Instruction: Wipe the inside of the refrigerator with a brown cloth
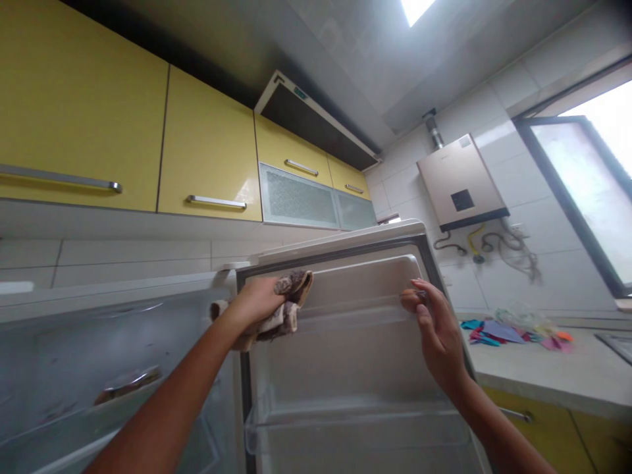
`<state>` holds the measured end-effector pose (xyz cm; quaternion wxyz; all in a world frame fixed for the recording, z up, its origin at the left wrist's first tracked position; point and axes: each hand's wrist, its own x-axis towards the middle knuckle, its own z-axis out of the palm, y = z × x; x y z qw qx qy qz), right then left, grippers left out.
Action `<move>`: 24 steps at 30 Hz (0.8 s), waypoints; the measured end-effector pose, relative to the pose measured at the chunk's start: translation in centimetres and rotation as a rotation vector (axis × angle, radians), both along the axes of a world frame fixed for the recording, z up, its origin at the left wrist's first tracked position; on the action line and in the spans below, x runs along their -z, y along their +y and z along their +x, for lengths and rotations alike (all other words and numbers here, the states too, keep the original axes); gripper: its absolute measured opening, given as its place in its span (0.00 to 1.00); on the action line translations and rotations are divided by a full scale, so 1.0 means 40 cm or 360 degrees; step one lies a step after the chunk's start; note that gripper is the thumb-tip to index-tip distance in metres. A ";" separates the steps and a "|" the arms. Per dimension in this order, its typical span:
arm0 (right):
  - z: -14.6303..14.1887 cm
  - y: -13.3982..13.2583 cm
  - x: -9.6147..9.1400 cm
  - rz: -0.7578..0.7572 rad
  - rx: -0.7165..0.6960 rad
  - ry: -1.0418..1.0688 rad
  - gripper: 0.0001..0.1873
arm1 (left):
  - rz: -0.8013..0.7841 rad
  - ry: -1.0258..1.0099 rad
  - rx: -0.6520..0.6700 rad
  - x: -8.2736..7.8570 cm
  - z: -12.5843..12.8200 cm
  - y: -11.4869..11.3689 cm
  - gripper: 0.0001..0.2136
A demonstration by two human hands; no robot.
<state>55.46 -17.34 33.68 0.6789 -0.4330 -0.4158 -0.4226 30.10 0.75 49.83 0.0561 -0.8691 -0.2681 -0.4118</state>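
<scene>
Left hand point(259, 299): fingers curled closed around a bunched cloth; palm turned away from view.
Cloth point(291, 316): dark brown and cream, patterned, folded unevenly; bulk spilling beyond the fingers and below the hand, a further end showing at the wrist side. Positioned before the upper part of the open fridge door, near its hinge side; contact with the door surface cannot be told.
Right hand point(441, 332): thumb and fingers brought nearly together on a small brown object, near the door's free edge.
Small brown object point(409, 300): rounded, smooth-looking, blurred; at the fingertips, level with the clear upper door shelf point(355, 313).
Fridge door point(345, 368): white inner panel, grey seal; clear lower door shelf point(360, 431) beneath both hands.
Fridge compartment point(64, 355), left: lit bluish; a wrapped item point(129, 384) inside, beside the left forearm, which covers part of the interior.
Countertop point(533, 372), right, beyond the door: colourful pieces point(503, 330) in a heap.
Above: yellow cabinets point(207, 145); water heater point(461, 181) on the tiled wall.
</scene>
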 end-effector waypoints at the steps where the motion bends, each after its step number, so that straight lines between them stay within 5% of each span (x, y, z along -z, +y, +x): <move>1: 0.001 -0.001 -0.001 -0.0008 -0.0018 0.0012 0.21 | 0.0062 0.0214 -0.0045 -0.017 0.025 -0.014 0.08; 4: 0.002 -0.003 -0.001 -0.0018 -0.0056 0.0030 0.21 | 0.0146 0.0617 -0.0094 -0.044 0.104 -0.058 0.09; 14: 0.009 -0.008 0.002 -0.0058 0.0004 -0.0038 0.21 | 0.0263 0.0872 -0.0019 -0.056 0.316 -0.220 0.18; 18: 0.017 -0.017 0.005 -0.0109 -0.0001 -0.0087 0.22 | 0.0157 0.0950 0.0197 -0.067 0.289 -0.207 0.21; 24: 0.025 -0.016 0.007 -0.0097 0.0016 -0.0157 0.22 | -0.0424 0.1016 0.0714 -0.069 0.124 -0.077 0.22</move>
